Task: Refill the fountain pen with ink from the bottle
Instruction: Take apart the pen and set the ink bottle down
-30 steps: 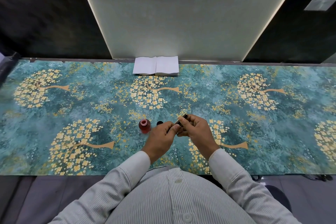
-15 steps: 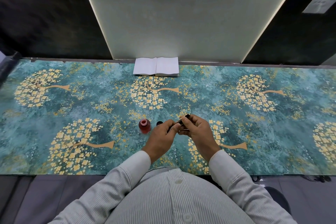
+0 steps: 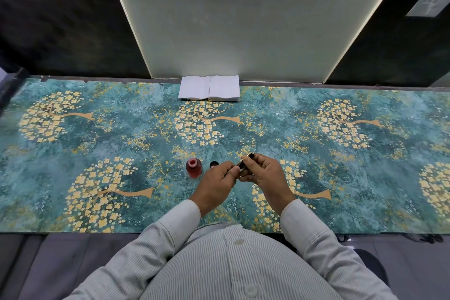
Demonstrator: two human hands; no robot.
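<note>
A black fountain pen [image 3: 246, 159] with gold trim is held just above the table, its far end sticking out past my fingers. My right hand [image 3: 265, 178] grips its upper part. My left hand [image 3: 216, 181] pinches its near end, which the fingers hide. To the left stands a small open bottle of red ink [image 3: 193, 167], upright on the cloth. The bottle's black cap [image 3: 213, 164] lies between the bottle and my left hand.
The table is covered by a teal cloth [image 3: 121, 153] with golden tree patterns. An open white notebook [image 3: 209, 91] lies at the far edge against the wall panel. The table's front edge runs just before my body.
Both hands stay together on the pen with only small finger shifts. The bottle and the cap have not moved.
</note>
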